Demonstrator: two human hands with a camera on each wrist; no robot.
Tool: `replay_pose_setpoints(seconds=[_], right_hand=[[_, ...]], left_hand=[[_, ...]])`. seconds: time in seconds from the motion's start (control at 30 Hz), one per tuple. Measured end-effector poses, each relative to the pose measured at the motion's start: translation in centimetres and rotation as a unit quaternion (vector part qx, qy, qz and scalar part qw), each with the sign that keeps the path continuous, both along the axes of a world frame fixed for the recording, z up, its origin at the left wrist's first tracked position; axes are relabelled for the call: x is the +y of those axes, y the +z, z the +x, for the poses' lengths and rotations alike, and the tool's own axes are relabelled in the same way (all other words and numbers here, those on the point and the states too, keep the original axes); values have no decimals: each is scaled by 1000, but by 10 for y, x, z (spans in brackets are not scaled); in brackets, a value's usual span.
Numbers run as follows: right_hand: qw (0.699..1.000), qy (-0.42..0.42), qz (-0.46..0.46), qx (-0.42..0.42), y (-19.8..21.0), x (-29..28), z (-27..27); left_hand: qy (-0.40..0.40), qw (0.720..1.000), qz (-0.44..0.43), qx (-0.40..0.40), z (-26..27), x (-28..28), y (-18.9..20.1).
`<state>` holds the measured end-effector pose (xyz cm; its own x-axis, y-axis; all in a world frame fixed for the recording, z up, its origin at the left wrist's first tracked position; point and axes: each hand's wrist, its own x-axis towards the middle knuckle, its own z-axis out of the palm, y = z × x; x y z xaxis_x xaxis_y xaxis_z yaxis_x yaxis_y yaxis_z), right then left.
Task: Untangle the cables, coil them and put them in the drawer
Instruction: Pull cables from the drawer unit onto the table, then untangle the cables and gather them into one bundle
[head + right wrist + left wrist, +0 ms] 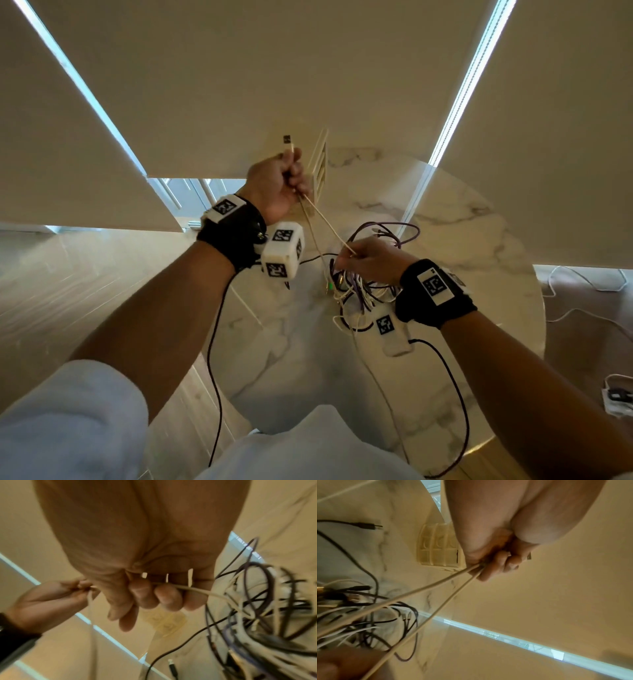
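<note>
So, hands: left hand (279,186) and right hand (371,258) both grip our white cable (325,228).
Feel: light, floppy; we'd hold it just above the tangle (363,284).

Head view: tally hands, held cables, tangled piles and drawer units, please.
Hands: 2, left hand and right hand
Held cables: 1, beige cable
Tangles: 1, tangled pile
Drawers: 1, drawer unit
Total: 5

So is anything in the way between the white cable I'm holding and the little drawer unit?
Nothing stands between them. The left hand grips the white cable right beside the drawer unit. But its far end, past the right hand, still runs into the tangle, and no drawer looks open.
</note>
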<state>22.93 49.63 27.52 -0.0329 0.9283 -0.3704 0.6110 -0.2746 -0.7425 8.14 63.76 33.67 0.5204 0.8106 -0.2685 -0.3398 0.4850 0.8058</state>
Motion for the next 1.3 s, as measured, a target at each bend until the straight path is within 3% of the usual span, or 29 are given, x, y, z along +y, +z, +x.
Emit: replay_pose_setpoints(seconds=[0.1, 0.17, 0.23, 0.3, 0.4, 0.47, 0.5, 0.53, 0.63, 0.67, 0.7, 0.77, 0.8, 0.87, 0.93, 1.0, 1.13, 1.3], right_hand=[[995, -95, 12, -11, -16, -2, 24], [986, -148, 36, -73, -25, -2, 39], [971, -204, 75, -101, -25, -2, 43], [969, -224, 105, -12, -10, 0, 36], [961, -191, 149, 133, 25, 2, 16], [949, -172, 191, 183, 47, 0, 4], [942, -168, 208, 204, 55, -1, 0], [935, -165, 221, 225, 61, -3, -3], [923, -166, 237, 254, 65, -6, -4], [924, -171, 237, 247, 61, -6, -3], [932, -179, 235, 211, 54, -6, 0], [962, -182, 193, 60, 30, -3, 3], [975, -175, 140, -4, 17, 0, 3], [987, -154, 24, -47, -9, 5, -3], [990, -133, -1, -46, -31, 11, -9], [988, -145, 36, -37, -37, 15, -13], [987, -155, 49, 0, -26, 16, -3], [963, -233, 108, 76, -6, 14, 14]], left_hand=[[-8, 1000, 2, -14, -15, 17, 4], [-3, 1000, 4, -11, -21, 24, 2], [4, 999, 24, 34, -21, 23, -6], [-13, 986, 88, 138, -16, 12, -20], [-128, 916, 226, 306, -5, -20, -49], [-200, 880, 268, 337, 4, -42, -69], [-203, 876, 283, 333, 9, -49, -80], [-193, 881, 285, 323, 15, -54, -86], [-116, 946, 164, 255, 25, -55, -89], [-105, 949, 143, 260, 23, -54, -88], [-106, 946, 148, 267, 19, -52, -87], [-108, 934, 190, 283, 9, -51, -83], [-124, 943, 178, 252, 3, -51, -81], [-155, 960, 154, 177, -5, -49, -79], [-158, 966, 141, 149, -11, -45, -78], [-130, 971, 120, 158, -17, -40, -77], [-50, 975, 77, 203, -30, -32, -77], [24, 980, 63, 187, -26, -28, -78]])
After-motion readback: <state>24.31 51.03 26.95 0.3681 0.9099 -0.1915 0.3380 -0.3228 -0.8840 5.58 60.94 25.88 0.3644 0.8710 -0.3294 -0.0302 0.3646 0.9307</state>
